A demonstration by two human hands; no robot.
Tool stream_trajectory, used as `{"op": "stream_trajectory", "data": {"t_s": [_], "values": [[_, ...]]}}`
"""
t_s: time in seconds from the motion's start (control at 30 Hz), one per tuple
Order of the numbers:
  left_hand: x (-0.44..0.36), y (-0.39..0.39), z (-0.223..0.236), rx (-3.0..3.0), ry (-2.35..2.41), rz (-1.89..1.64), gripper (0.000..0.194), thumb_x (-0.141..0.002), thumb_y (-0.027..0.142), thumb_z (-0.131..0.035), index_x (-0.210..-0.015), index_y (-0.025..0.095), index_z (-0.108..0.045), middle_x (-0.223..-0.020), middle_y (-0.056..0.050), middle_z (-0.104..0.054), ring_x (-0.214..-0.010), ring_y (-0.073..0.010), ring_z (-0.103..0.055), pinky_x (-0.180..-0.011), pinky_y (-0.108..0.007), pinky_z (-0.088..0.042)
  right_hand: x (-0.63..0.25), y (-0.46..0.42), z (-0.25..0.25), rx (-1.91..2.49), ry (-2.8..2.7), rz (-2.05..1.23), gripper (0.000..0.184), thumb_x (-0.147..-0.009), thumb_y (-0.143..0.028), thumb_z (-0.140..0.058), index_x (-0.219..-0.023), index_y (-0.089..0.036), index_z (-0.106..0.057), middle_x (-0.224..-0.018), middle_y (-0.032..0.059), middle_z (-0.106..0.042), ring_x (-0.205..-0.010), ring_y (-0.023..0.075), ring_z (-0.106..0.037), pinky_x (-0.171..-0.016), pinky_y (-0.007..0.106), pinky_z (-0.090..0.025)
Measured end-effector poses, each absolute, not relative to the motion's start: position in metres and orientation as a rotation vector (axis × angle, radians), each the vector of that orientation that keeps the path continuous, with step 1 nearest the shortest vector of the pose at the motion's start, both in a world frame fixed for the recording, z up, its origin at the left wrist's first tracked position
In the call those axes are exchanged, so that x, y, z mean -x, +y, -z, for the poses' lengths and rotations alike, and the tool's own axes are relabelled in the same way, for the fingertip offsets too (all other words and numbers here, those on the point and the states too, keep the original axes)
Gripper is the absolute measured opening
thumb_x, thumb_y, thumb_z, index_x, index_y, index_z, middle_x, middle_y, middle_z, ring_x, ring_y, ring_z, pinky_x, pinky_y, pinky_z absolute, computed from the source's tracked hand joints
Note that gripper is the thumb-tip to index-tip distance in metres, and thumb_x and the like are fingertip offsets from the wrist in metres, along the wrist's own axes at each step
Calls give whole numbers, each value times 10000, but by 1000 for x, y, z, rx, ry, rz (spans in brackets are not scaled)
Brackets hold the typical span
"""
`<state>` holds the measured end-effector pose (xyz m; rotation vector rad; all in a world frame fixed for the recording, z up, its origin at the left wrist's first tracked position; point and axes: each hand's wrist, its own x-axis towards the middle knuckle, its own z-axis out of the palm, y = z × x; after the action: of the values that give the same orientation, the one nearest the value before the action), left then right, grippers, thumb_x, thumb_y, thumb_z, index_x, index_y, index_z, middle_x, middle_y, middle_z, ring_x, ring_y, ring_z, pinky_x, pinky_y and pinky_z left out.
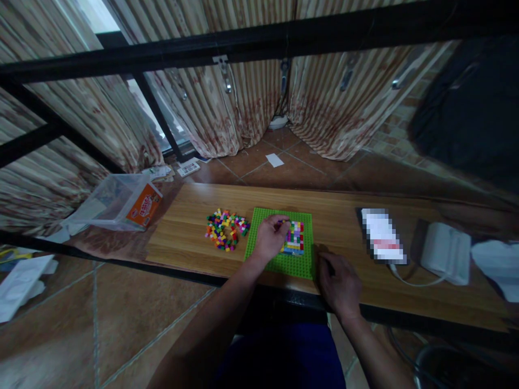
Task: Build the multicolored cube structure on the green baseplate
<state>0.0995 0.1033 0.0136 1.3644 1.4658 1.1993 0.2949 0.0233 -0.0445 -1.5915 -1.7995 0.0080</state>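
Observation:
A green studded baseplate [279, 267] lies on the wooden tabletop, bearing a block of small coloured building bricks [295, 246] in rows. Over the left part of these bricks is my left hand [271, 237], its thumb and fingertips pinched together close to the plate. Whatever sits between those fingertips is too small to make out. My right hand [340, 283] rests at the table's front edge, beside the plate's right side, with fingers loosely curled and nothing visible in them. Left of the plate is a loose pile of mixed small bricks [223, 232].
A phone [383, 236] with a blurred screen lies to the right, cabled to a white box-shaped device [446, 253]. Beyond the table's left end stands a clear plastic bin [115, 202] with an orange label. A black metal bar [251, 51] crosses above, before striped curtains.

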Motion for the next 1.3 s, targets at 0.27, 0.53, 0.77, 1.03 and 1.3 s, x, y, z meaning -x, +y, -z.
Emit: {"op": "stream_trajectory", "data": {"t_s": [0.27,0.53,0.77,1.03,1.3], "values": [[-101,111,-15,-1132,1430,-1192,138,-756,133,-691,-864,166,-770,-748,-7,-712,-622,-101,-598,-608,-210,-462,-294,23,43,1625,-1796,-44,290,-970,-313,-465,-985,-179,-722,-947,105,-736,-861,236,-671,-789,345,-513],[-99,113,-15,-1078,1395,-1163,134,-725,183,-717,-846,168,-773,-678,11,-680,-596,-103,-572,-603,-220,-451,-293,23,45,1614,-1803,-6,302,-977,-324,-461,-971,-173,-722,-938,106,-738,-858,241,-671,-794,347,-507],[-89,113,-16,-1073,1319,-1185,243,-829,381,-653,-826,164,-762,-738,-6,-702,-664,-118,-589,-659,-235,-461,-294,24,45,1600,-1798,-27,305,-978,-326,-454,-980,-175,-719,-937,104,-737,-863,236,-675,-796,343,-511],[-96,110,-18,-1073,1352,-1135,199,-708,236,-751,-895,166,-750,-722,8,-691,-629,-107,-584,-643,-230,-467,-293,23,46,1637,-1782,-80,304,-969,-329,-455,-994,-183,-720,-964,108,-739,-886,240,-672,-811,359,-512],[-96,108,-18,-1137,1396,-1146,155,-736,236,-700,-877,190,-748,-726,15,-688,-638,-119,-603,-643,-230,-479,-290,24,42,1617,-1786,-89,269,-967,-273,-449,-976,-198,-707,-956,97,-738,-873,226,-671,-816,365,-518]]}}
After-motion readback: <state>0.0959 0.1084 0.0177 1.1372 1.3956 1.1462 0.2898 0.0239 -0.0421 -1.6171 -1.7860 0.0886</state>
